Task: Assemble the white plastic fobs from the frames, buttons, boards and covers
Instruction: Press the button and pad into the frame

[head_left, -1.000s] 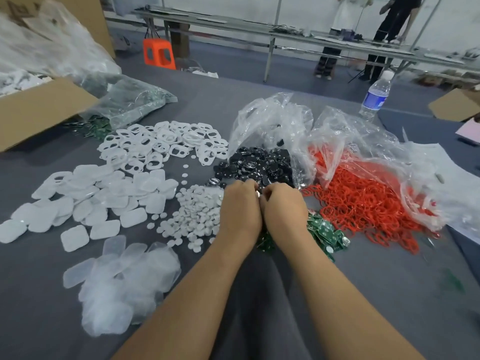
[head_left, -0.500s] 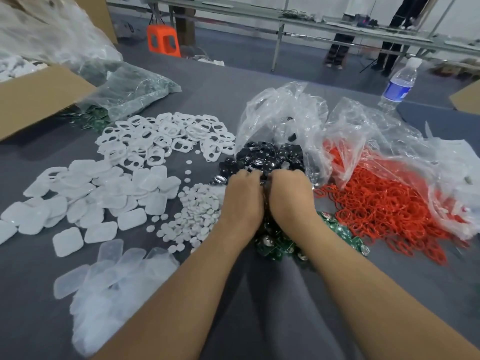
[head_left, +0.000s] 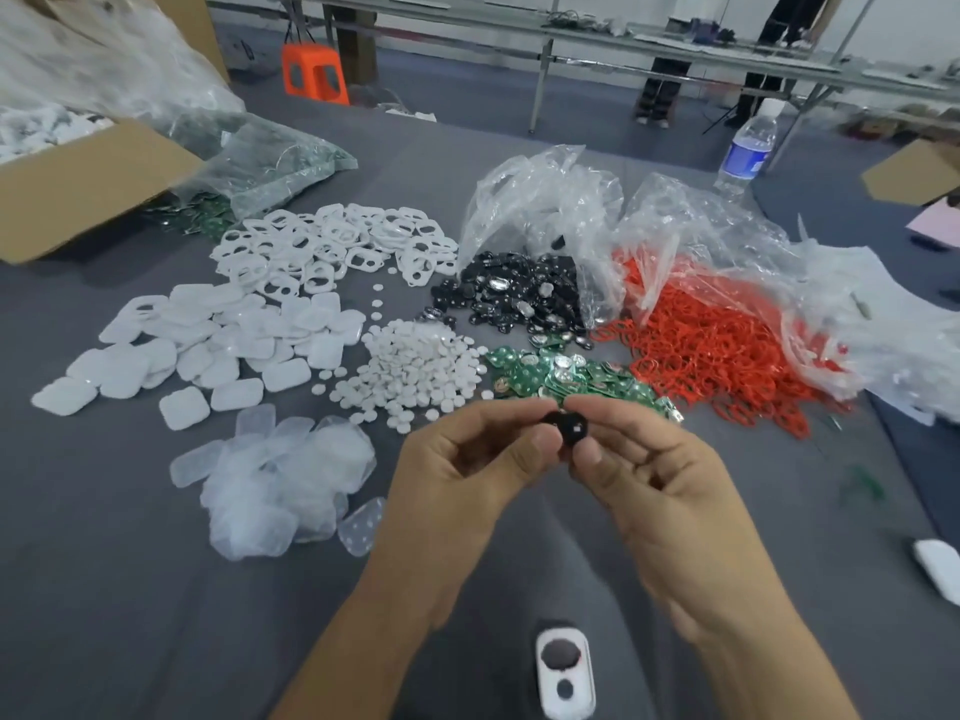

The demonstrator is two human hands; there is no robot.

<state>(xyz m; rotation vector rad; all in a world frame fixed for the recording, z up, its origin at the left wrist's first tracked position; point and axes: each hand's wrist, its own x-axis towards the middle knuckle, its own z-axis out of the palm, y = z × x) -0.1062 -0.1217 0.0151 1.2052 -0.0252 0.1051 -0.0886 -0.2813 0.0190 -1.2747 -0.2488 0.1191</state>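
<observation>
View: head, looking down at both hands
Grip: left hand (head_left: 467,459) and right hand (head_left: 660,475) meet at the fingertips; thumb and forefinger of each pinch one black piece (head_left: 567,427), held off the table (head_left: 104,589)
Open room: bare grey cloth left, right and nearer the person than the grip; piles begin just beyond the fingertips; the table's far edge lies well beyond them
Counts: one black piece in the grip; one white frame (head_left: 565,672) lying flat between the forearms, nearer the person; one bottle (head_left: 745,148) far beyond-right; every pile too many to count
Beyond the grip: green boards (head_left: 561,376) closest; round white buttons (head_left: 415,366) beyond-left; black pile (head_left: 514,298) spilling from a clear bag (head_left: 540,200) straight beyond; red rings (head_left: 717,345) beyond-right
Left of the grip: clear covers (head_left: 280,480) near; white covers (head_left: 208,340) and frame pile (head_left: 332,246) farther; cardboard box (head_left: 88,184) far left
In the way: boards and buttons crowd the cloth just beyond the hands
</observation>
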